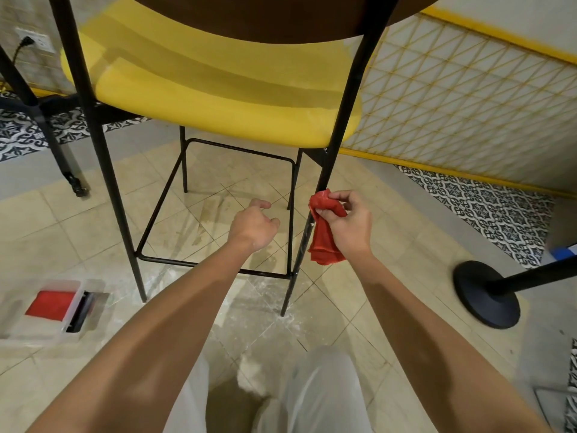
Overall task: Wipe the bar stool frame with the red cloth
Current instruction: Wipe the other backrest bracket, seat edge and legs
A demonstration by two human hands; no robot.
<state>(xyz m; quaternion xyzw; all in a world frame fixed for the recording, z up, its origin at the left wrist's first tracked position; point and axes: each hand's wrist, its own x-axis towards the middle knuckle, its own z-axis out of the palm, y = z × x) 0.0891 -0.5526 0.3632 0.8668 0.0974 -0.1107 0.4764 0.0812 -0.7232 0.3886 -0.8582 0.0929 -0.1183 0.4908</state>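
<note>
A bar stool with a yellow seat (218, 98) and a thin black metal frame (103, 157) stands right in front of me. My right hand (346, 223) grips a bunched red cloth (324, 232) and presses it against the near right leg (335, 132), about halfway down. The cloth's loose end hangs below the hand. My left hand (253, 226) hovers beside it, just left of that leg and above the footrest bar (215, 265), fingers loosely curled and holding nothing.
A clear plastic box (18, 320) with a red item inside lies on the floor at lower left. A black stanchion base (487, 295) stands at the right. A yellow lattice wall panel (468, 104) runs behind the stool. Another black furniture leg (50, 135) is at far left. White dust marks the tiles.
</note>
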